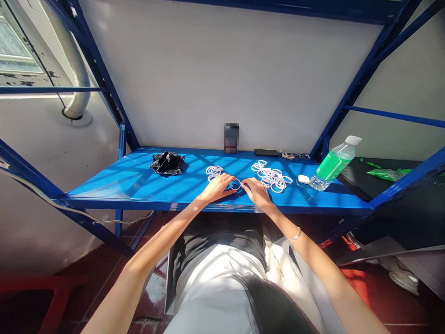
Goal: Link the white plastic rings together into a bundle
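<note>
A thin white ring [239, 181], much like a hair tie, is held upright or tilted between my two hands near the table's front edge. My left hand [218, 187] pinches its left side, with the fingertips partly hidden. On the other side, my right hand [257, 191] has thumb and finger closed on the ring's right edge. Just behind my left hand lies a small pile of white rings [214, 170]. Beyond and to the right of my right hand spreads a larger heap of similar rings [273, 177].
The blue metal table [139, 185] stands within a blue frame. A crumpled black plastic bag [167, 163] sits at left. Along the back are a blurred dark upright object [231, 138], a black phone-like slab [266, 152] and a cable [295, 156]. At right stand a white case [303, 179] and a green-labelled bottle [333, 164].
</note>
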`<action>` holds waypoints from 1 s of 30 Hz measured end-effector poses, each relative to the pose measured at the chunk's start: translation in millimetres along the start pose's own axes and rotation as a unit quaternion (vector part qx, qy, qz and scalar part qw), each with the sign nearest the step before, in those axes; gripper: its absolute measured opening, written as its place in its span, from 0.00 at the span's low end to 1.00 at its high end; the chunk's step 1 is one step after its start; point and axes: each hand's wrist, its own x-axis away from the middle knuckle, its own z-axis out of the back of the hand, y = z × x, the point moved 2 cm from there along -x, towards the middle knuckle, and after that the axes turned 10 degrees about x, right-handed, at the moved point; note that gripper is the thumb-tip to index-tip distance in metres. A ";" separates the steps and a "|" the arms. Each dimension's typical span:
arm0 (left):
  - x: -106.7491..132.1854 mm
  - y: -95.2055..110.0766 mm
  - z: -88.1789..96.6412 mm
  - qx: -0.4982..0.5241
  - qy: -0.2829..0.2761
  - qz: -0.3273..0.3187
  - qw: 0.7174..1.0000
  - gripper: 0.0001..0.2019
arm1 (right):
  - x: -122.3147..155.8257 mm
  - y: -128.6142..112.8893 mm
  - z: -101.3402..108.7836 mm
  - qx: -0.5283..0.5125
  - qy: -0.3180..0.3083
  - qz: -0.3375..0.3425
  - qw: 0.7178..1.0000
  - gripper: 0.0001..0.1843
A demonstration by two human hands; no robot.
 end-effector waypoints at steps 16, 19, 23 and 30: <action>0.0 -3.0 -1.4 0.008 -0.005 0.014 1.000 0.19 | 2.0 -0.6 1.3 -0.012 -0.007 0.002 1.000 0.08; -0.4 -2.2 -0.8 0.017 -0.017 0.027 0.999 0.19 | 1.5 -0.2 -0.7 -0.019 -0.017 0.006 1.000 0.06; -0.9 0.0 0.9 0.019 -0.025 0.041 0.999 0.18 | 0.6 -0.3 -1.3 -0.028 -0.033 0.008 0.999 0.04; -1.3 3.4 2.0 0.019 -0.027 0.046 0.998 0.16 | -1.1 -2.4 3.2 -0.003 -0.046 0.009 0.999 0.06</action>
